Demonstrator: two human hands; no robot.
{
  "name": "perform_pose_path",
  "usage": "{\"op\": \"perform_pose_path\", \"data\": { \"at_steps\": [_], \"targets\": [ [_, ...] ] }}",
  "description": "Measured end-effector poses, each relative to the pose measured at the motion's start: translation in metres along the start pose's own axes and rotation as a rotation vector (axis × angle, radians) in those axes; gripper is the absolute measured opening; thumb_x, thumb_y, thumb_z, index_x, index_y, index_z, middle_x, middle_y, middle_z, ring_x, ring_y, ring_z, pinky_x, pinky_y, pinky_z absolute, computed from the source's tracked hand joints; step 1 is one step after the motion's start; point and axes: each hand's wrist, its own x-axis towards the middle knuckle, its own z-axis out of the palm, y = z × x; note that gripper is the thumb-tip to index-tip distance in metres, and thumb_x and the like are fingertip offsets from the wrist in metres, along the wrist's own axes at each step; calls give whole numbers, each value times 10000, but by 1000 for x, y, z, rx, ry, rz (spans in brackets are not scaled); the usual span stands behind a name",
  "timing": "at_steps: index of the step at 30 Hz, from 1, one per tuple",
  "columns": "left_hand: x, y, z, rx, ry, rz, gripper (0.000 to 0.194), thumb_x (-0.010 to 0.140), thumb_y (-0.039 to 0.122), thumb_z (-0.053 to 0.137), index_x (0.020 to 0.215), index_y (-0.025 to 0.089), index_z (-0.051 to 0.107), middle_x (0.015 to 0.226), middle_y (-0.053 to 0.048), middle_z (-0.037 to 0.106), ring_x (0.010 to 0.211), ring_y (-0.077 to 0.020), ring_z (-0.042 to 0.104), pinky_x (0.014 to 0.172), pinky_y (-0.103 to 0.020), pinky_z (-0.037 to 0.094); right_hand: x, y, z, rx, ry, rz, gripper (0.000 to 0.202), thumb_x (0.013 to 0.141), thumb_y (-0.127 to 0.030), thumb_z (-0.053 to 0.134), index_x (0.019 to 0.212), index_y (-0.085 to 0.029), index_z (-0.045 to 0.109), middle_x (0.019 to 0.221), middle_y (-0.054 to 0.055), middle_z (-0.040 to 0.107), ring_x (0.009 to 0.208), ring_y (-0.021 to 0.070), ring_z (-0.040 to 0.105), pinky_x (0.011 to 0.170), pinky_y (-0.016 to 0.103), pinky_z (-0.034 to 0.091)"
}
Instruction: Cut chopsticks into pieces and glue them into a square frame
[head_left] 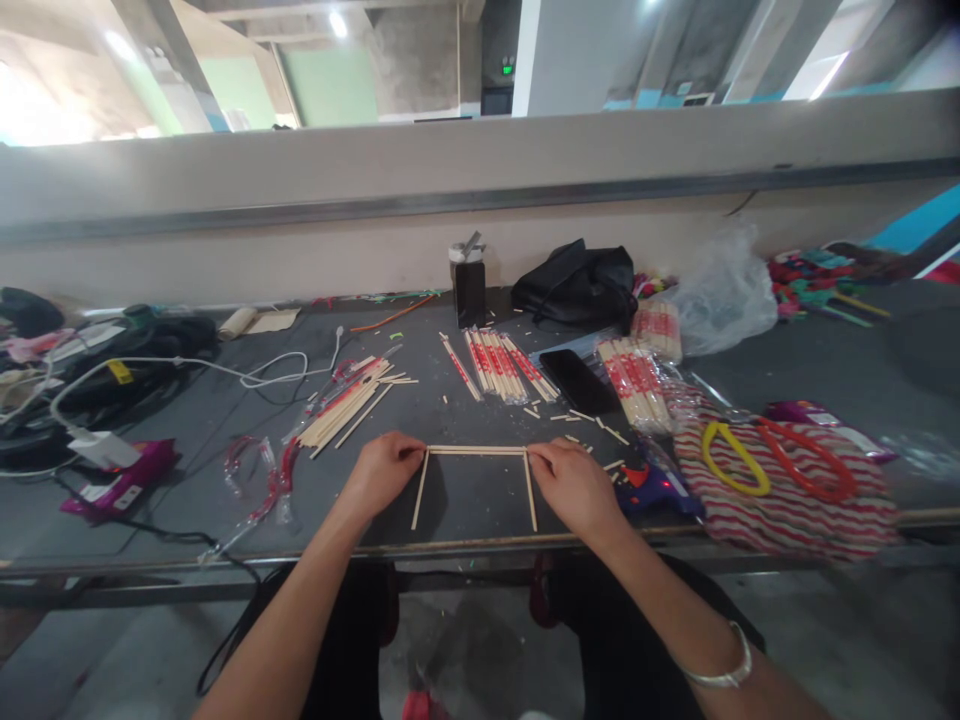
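Note:
A three-sided frame of wooden chopsticks [477,450] is at the front middle of the dark table, its long side across the far end and two shorter sticks pointing towards me. My left hand [386,470] pinches its far left corner. At the far right corner, the fingers of my right hand [576,485] are closed on the frame in the same way. The fingertips cover the joints, so I cannot see how the sticks meet. Just right of my right hand lies a blue glue gun [660,488] with an orange part, next to short stick offcuts [611,430].
Loose chopsticks [349,405] lie left of centre. Red-wrapped chopsticks [495,362] and a black phone [574,380] are behind the frame. A striped cloth [780,510] lies right. A black container [469,285] and black bag [577,280] stand at the back; a white cable [225,370] crosses left.

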Motion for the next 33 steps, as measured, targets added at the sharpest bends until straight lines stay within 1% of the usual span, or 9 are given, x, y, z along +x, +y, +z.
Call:
{"op": "perform_pose_path", "data": {
  "at_steps": [5,10,18,33],
  "targets": [
    [0,0,1,5,16,20,296,790,254,479,910,188,741,903,-53,725,861,-196,648,773,-268,470,0,0,0,0,2,-1,268,914,-214,454,942,-211,720,887,48,688,919,186,600,796,243,388],
    [0,1,1,3,5,15,298,799,240,474,927,182,736,910,-54,722,869,-191,642,787,-266,460,1,-1,0,-6,8,-1,264,909,-202,458,947,-206,719,888,49,689,917,186,600,799,244,387],
    [-1,5,-1,19,5,12,290,785,227,482,909,193,742,900,-45,726,861,-192,643,766,-259,460,0,1,3,-12,18,8,266,913,-218,459,964,-202,720,889,51,684,923,197,605,783,252,397],
    [0,0,2,19,2,14,284,792,218,489,932,185,733,908,-48,716,857,-185,636,775,-259,453,-1,2,3,-5,23,4,255,908,-216,471,963,-210,719,891,47,692,917,186,609,788,246,400]
  ]
}}
